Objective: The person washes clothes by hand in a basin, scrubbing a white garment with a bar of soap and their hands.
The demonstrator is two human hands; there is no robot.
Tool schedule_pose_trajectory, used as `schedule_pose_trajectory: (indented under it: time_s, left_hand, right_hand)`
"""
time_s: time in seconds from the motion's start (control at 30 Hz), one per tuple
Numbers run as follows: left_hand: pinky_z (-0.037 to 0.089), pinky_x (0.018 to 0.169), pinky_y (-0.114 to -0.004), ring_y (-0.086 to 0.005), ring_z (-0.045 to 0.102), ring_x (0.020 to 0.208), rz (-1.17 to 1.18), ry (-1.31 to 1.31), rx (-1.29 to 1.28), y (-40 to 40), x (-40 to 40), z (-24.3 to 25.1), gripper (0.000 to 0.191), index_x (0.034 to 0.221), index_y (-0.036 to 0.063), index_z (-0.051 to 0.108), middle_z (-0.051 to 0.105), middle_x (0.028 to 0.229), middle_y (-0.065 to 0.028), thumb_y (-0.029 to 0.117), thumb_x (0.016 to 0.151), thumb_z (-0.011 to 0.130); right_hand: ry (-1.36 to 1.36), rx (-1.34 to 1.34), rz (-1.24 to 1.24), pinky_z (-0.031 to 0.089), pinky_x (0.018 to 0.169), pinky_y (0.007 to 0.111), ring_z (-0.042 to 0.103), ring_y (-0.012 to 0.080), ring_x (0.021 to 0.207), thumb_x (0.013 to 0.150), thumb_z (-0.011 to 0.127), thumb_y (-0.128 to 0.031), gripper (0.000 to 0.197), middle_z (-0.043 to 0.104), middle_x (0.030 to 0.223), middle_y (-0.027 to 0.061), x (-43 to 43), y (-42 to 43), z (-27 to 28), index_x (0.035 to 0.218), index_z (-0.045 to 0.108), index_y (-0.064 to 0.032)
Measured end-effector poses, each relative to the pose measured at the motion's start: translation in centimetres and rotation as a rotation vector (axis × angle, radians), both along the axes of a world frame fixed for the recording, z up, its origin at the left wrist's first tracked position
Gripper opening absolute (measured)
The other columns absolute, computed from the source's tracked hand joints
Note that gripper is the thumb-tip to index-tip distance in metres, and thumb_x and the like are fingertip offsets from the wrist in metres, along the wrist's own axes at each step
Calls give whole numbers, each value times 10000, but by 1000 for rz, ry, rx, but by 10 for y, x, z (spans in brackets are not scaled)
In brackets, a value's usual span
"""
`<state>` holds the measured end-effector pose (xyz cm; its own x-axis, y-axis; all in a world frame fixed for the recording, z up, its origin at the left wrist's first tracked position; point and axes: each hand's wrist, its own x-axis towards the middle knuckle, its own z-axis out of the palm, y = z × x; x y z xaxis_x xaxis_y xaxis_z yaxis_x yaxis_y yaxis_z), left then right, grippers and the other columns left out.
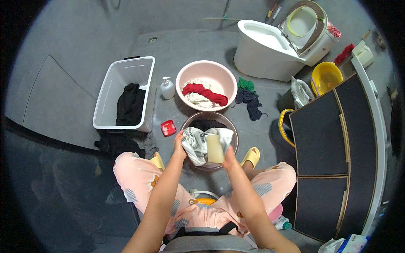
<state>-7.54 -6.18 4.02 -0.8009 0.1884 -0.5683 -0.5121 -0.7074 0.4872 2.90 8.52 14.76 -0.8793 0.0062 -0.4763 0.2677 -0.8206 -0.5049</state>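
Over a brown basin (236,136), a white cloth with dark print (193,144) is stretched between my hands. My left hand (180,146) grips its left edge. My right hand (229,157) holds a pale yellow bar of soap (215,149) against the cloth. Black fabric (207,124) lies in the basin behind the cloth. Just beyond, a pink basin (232,83) holds a twisted red cloth (205,94) and white fabric (199,83). A red soap dish (168,127) sits on the floor left of the brown basin.
A white tub (152,68) with black clothing (130,106) stands left, beside a pump bottle (167,88). Dark clothes (118,145) lie near my left knee. Green (246,84) and navy cloths (251,102) lie right of the pink basin. A toilet (267,53), bins and a dark cabinet (319,142) line the right.
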Motion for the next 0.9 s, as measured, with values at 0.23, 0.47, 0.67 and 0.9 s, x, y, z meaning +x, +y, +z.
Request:
schedule_pose_trajectory:
  time_s: [0.23,0.47,0.67,0.9]
  left_hand:
    - [433,835,-421,-324,565,868,-277,-22,600,-14,-17,-11,367,974,-24,539,578,972,-172,126,661,421]
    - [450,776,-343,-256,580,836,-451,-52,307,29,28,74,297,939,-10,561,599,914,-124,199,736,506]
    - [406,705,-338,-276,550,627,-655,980,-1332,49,85,118,298,561,89,531,561,588,-103,343,680,630]
    - [287,901,-433,-303,427,1017,-92,969,-1209,47,56,103,455,1091,78,502,479,1073,-113,265,695,625]
  right_hand:
    - [53,-137,119,492,707,352,589,189,829,820,475,-392,420,582,982,83,3,20,-6,1079,516,-64]
    - [-135,-292,55,445,816,415,563,255,918,830,385,-492,513,568,1027,116,-9,-3,-27,1058,524,-54]
    - [-249,-100,-67,431,841,392,513,238,1013,863,322,-440,464,541,1083,105,2,-14,-57,1102,506,-87]
    - [-217,4,-81,441,818,392,551,225,941,859,330,-474,480,558,1055,77,-7,-27,-30,1105,505,-102]
